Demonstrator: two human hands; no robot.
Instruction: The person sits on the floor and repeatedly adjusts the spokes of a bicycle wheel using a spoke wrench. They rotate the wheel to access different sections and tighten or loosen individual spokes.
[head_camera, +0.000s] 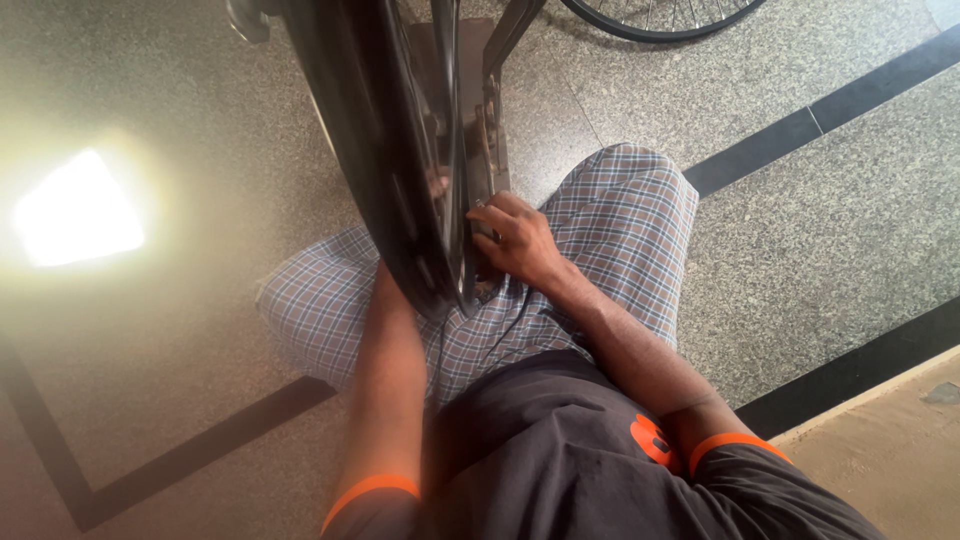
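Observation:
A black bicycle wheel (385, 150) with its tyre and rim stands upright between my knees, close to the camera. My right hand (515, 240) rests against the right side of the wheel near the rim and a metal frame part (492, 120), fingers curled on something small that I cannot make out. My left forearm (385, 390) reaches up behind the tyre, and my left hand is hidden by the wheel. I sit on the floor in checked shorts (620, 215) and a dark shirt with orange cuffs.
Speckled stone floor (830, 230) with black inlay strips (780, 145) surrounds me. Another bicycle wheel (655, 18) lies at the top edge. A bright patch of reflected light (75, 210) glares on the left. A lower step (900, 450) shows at bottom right.

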